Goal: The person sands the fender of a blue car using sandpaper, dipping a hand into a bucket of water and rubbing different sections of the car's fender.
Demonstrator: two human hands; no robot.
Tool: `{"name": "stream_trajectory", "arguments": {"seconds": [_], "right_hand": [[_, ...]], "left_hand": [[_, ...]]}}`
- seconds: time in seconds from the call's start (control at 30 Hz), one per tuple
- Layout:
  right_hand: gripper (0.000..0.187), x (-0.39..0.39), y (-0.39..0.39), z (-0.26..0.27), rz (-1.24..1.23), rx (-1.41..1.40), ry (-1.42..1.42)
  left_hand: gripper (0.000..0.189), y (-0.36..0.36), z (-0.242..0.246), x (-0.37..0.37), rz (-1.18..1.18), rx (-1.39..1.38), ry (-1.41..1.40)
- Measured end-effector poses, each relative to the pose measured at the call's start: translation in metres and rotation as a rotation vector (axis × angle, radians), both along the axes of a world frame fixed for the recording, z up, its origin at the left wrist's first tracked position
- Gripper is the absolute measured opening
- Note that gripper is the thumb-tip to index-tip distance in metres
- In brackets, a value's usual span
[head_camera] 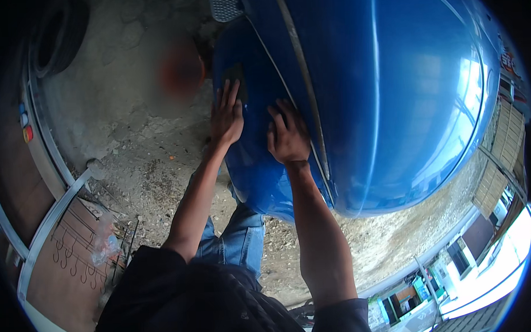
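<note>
A glossy blue vehicle fender lies below both hands, alongside the larger rounded blue body panel. My left hand rests with extended fingers on the fender's outer edge, its fingertips over a dull dark grey patch. Whether a thin sheet lies there or the surface itself is dull, I cannot tell. On the fender's inner side, beside the seam with the body, my right hand lies with bent, spread fingers. Nothing shows in its grip. The undersides of both palms are hidden.
A blurred reddish round container stands on the rough ground left of the fender. Further left are a tyre, a metal post frame, hanging hooks and a clear plastic bag. A perforated metal step juts out beyond the fender.
</note>
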State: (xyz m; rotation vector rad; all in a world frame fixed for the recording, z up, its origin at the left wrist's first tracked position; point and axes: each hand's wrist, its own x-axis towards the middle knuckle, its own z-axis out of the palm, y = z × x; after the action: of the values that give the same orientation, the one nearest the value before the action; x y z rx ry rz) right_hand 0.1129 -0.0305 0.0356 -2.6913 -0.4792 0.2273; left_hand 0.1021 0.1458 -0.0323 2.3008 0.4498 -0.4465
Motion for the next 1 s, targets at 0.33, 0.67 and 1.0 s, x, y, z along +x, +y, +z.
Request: {"name": "stream_trajectory", "arguments": {"seconds": [0.33,0.67,1.0], "right_hand": [[0.040,-0.005,0.009,-0.010,0.040,-0.063,0.013],[0.040,0.001,0.005,-0.008,0.047,-0.111,0.020],[0.043,0.009,0.019,-0.016,0.006,-0.238,0.005]], "left_hand": [[0.055,0.009,-0.048,0.029,-0.130,0.078,-0.244],[0.054,0.018,0.009,0.018,-0.057,-0.151,-0.080],[0.035,0.123,-0.026,0.028,0.225,-0.735,0.072]]}}
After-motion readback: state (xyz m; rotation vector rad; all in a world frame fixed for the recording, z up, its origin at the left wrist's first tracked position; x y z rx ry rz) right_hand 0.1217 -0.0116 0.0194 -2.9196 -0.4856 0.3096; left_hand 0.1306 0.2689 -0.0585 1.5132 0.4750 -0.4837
